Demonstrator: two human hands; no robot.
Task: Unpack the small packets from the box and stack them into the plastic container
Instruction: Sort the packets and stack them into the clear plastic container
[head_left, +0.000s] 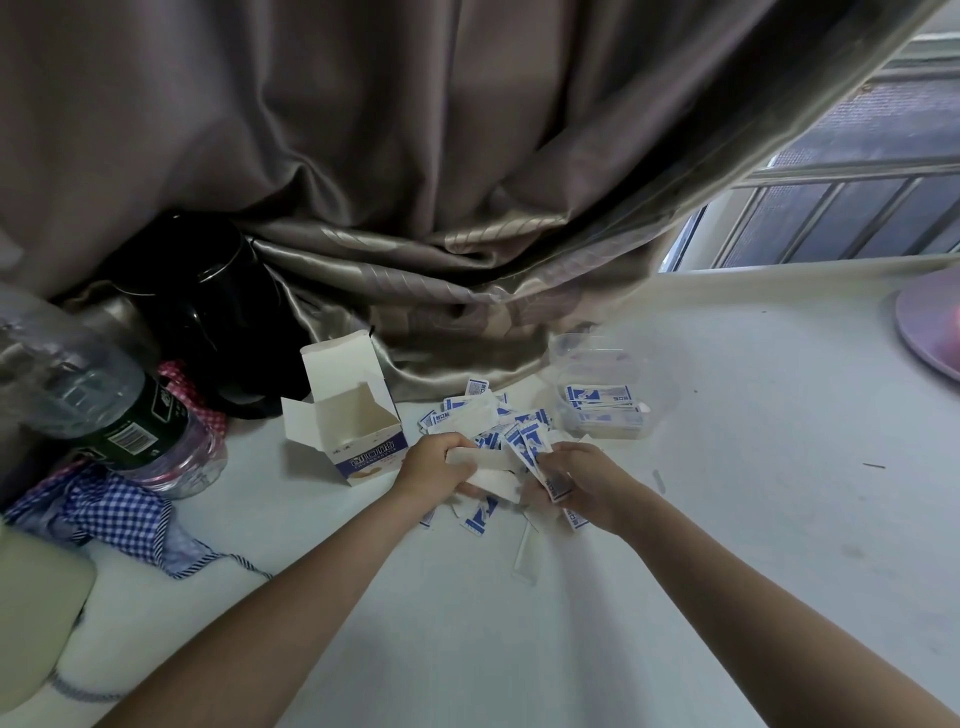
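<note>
At the far left of the frame a clear plastic bottle (98, 400) with a dark label lies tilted over a blue checked cloth (111, 512), with a black kettle (208, 312) behind it against the curtain (415, 156).

Left of centre stands the one cardboard box (358, 431), flaps open; what shows of its inside looks empty, so the unpacking appears done.

Just right of the box, the left hand (434, 467) has its fingers curled round a few white, face-down packets. Beyond and below the hands lies the loose pile of packets (488, 415), blue and white, overlapping and scattered on the white surface (467, 623). They are too jumbled to count exactly; I would judge a couple of dozen or more.

The right hand (587, 480) grips a fanned bunch of packets between thumb and fingers; how many I cannot tell.

Right of centre, a little above the hands, sits the one clear plastic container (597, 389). It already holds a neat stack of packets, several layers deep and well below the rim. So stacking is under way, but most of the packets appear still outside it, and gathering and squaring them up is what remains.

At the far right edge a pink round object (930, 327) is partly in view.
</note>
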